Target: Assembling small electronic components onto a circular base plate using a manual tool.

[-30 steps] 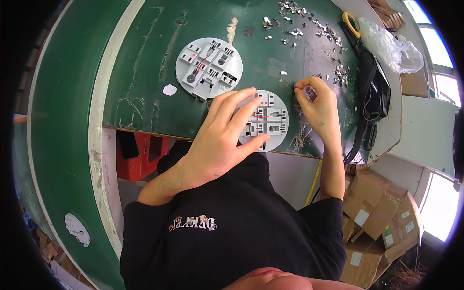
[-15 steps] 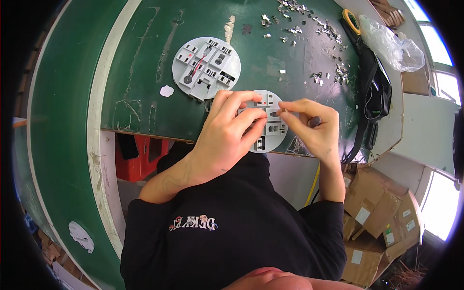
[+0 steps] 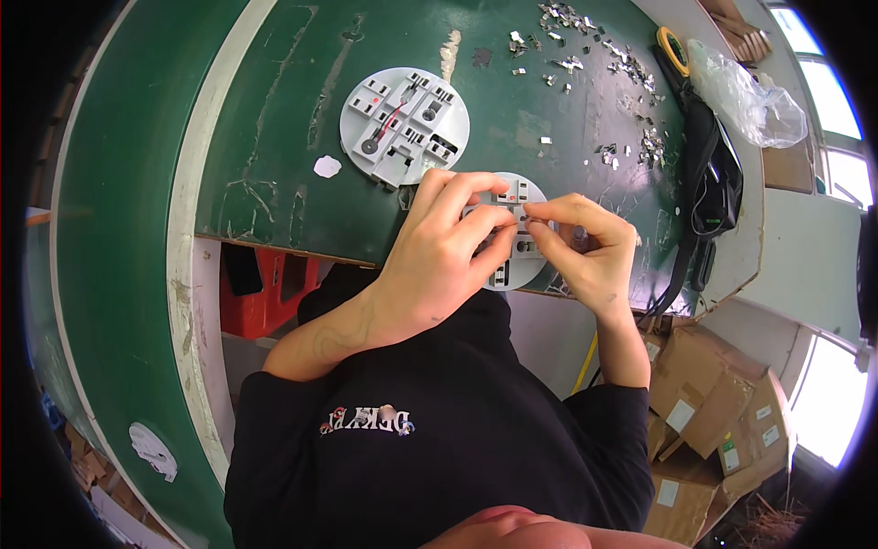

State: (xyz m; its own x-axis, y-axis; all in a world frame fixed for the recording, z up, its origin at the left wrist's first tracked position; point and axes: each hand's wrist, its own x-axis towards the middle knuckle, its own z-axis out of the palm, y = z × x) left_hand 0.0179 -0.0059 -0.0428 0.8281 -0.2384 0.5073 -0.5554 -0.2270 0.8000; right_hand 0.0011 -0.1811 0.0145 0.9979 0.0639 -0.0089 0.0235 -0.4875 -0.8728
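A round, light-grey plastic plate [image 3: 530, 265] with slotted blocks lies at the bench's front edge, partly hidden by my hands. My left hand [image 3: 439, 233] reaches over its left side, thumb and index finger pinched at the middle; whatever they hold is too small to make out. On the plate's right, my right hand [image 3: 590, 247] is closed, its thumb and index fingertip together over the centre. A dark rod-shaped tool [image 3: 580, 239] is tucked inside that hand. Just beyond my left hand rests a second, larger-looking round plate [image 3: 402, 128] with red and black wires.
Small metal clips [image 3: 626, 69] lie scattered over the green bench [image 3: 274, 119] at the far right. Along the right edge are a black bag [image 3: 715, 174], a tape roll [image 3: 672, 50] and a clear plastic bag [image 3: 750, 96]. Cardboard boxes [image 3: 704, 384] stand on the lower right.
The whole view has shifted slightly, moving the bench things a little to the right. My right fingertips have drawn closer to my left ones over the plate; the rod-shaped tool has tilted.
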